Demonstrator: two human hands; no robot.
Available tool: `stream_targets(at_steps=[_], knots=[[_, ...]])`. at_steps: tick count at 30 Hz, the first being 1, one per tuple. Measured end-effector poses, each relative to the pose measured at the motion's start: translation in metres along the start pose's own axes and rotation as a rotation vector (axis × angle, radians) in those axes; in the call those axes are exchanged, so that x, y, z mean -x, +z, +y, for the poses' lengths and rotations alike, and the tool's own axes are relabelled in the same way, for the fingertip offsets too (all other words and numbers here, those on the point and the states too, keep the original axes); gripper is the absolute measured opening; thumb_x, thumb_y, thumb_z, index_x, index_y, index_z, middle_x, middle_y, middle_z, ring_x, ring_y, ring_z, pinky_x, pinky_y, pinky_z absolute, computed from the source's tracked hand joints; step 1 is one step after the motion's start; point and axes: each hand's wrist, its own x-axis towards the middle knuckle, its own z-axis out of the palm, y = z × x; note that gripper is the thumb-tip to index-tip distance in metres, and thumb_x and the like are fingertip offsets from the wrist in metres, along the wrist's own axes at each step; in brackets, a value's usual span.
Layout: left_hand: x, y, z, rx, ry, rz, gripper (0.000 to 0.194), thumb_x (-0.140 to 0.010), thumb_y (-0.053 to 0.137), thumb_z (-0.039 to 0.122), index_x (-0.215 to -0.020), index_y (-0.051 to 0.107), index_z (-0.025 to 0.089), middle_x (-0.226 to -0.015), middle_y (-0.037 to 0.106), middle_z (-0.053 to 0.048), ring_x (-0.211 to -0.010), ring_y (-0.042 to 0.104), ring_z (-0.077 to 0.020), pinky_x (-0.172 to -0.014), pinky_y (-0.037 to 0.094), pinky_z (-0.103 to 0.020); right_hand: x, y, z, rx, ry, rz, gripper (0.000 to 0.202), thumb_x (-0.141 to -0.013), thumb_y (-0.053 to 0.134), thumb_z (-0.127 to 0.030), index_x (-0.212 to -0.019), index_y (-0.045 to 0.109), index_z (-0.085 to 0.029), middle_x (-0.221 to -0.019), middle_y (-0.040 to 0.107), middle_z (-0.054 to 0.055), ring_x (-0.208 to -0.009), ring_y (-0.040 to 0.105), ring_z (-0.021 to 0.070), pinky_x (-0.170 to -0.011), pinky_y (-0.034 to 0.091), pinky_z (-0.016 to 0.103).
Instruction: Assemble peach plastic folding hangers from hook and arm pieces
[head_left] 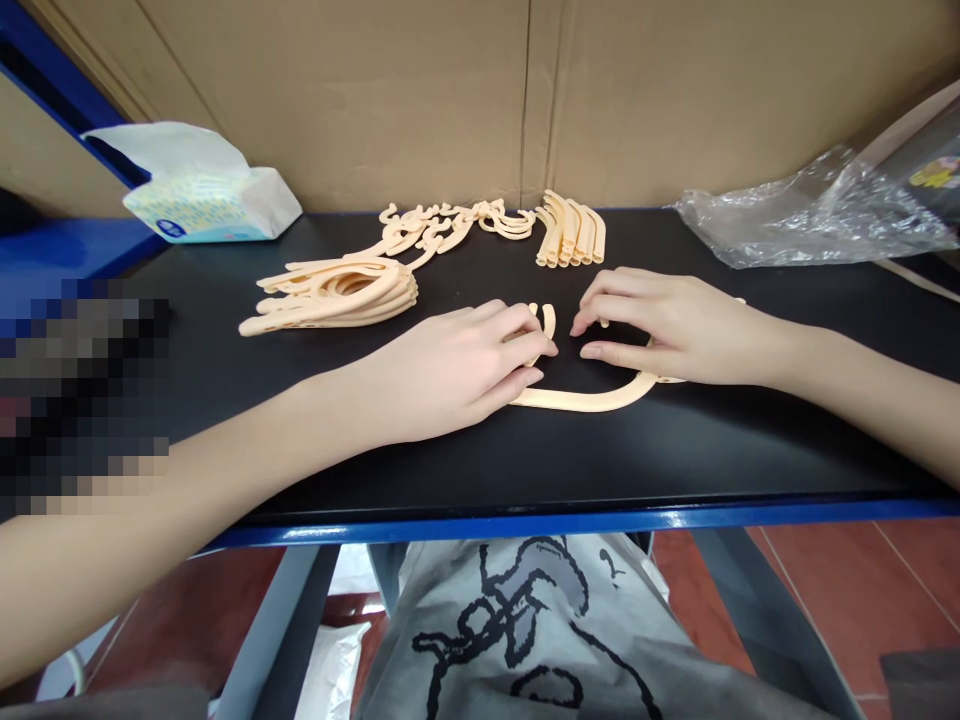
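Note:
A curved cream plastic strip [589, 401], shaped like part of a clothes hanger, lies on the black tabletop between my hands. My left hand [484, 365] rests over its left end, fingers loosely bent and apart. Beside those fingertips are small curved cream pieces [550, 322], partly covered by the hand. My right hand [667, 325] is over the strip's right end, with thumb and fingers spread apart. Under its fingers the tip of another cream piece [604, 323] shows. What lies beneath the right palm is mostly hidden.
Stacked long, bent cream pieces [337, 293] lie at left. Loose hook-shaped pieces [450, 225] and a row of short curved tubes [571, 232] are at the back. A tissue pack [217, 205] stands back left, clear plastic bags [795, 215] back right. A blue edge [525, 524] borders the front.

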Motion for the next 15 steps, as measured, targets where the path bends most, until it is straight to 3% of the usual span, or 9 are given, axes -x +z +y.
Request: stream_targets(at_steps=[15], knots=[[0.0002, 0.0002, 0.0008, 0.011, -0.002, 0.002, 0.036, -0.106, 0.036, 0.029, -0.127, 0.061, 0.013, -0.124, 0.061, -0.012, -0.107, 0.06, -0.0244, -0.093, 0.05, -0.039, -0.0004, 0.0023, -0.0002, -0.037, -0.013, 0.026, 0.029, -0.099, 0.047, -0.043, -0.102, 0.066, -0.02, -0.102, 0.065, 0.009, -0.093, 0.061, 0.0224, -0.079, 0.048, 0.036]])
